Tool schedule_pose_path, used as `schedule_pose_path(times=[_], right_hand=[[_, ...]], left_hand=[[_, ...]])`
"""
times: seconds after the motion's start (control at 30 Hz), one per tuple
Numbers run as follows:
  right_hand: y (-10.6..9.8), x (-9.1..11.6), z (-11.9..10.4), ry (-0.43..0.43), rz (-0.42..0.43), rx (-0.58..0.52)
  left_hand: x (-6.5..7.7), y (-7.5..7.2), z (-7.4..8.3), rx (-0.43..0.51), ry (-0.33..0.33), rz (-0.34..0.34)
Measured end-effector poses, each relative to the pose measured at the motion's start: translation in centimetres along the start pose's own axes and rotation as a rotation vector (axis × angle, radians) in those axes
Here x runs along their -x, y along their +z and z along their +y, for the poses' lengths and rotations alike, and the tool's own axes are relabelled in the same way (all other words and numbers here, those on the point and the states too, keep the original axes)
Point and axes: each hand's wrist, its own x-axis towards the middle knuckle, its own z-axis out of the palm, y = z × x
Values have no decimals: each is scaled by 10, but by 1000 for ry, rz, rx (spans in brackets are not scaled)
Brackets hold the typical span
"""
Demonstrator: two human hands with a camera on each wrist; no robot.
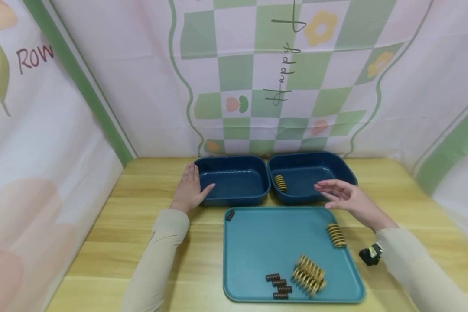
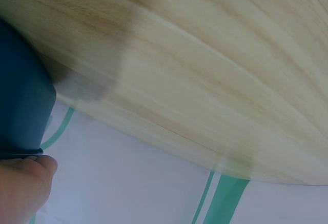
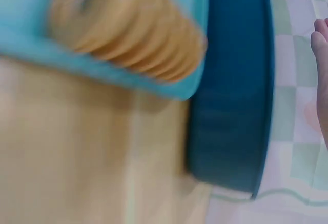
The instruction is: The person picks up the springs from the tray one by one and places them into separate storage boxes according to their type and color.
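My left hand (image 1: 189,188) rests on the left rim of the left dark blue bin (image 1: 234,202), with its fingers straight. Over the front right part of the right dark blue bin (image 1: 312,171), my right hand (image 1: 349,201) hovers with loosely bent fingers and nothing between them. One gold coil spring (image 1: 280,183) lies inside that bin, against its left wall. Just below the right hand, another gold spring (image 1: 336,235) leans on the right edge of the teal tray (image 1: 273,242); the right wrist view shows this large spring (image 3: 138,29) blurred.
Nearer the tray's front lie a cluster of gold springs (image 1: 309,275) and several small dark brown springs (image 1: 279,283). One more dark spring (image 1: 230,215) sits in the tray's back left corner. A printed curtain (image 1: 234,78) stands behind the wooden table (image 1: 113,242).
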Motion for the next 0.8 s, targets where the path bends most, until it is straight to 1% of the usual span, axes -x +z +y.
schedule_pose_path(times=[0.2, 0.37, 0.47, 0.63, 0.8], right_hand=[[-2, 31, 11, 33, 4, 6], [-1, 49, 22, 24, 19, 13], [-1, 56, 29, 19, 12, 16], [-1, 63, 38, 38, 4, 40], [0, 64, 40, 76, 5, 123]], left_hand=[[0, -1, 1, 14, -1, -6], [0, -1, 1, 12, -2, -11], [0, 0, 1, 17, -2, -10], [-1, 1, 0, 15, 1, 0], [-2, 2, 0, 13, 4, 3]])
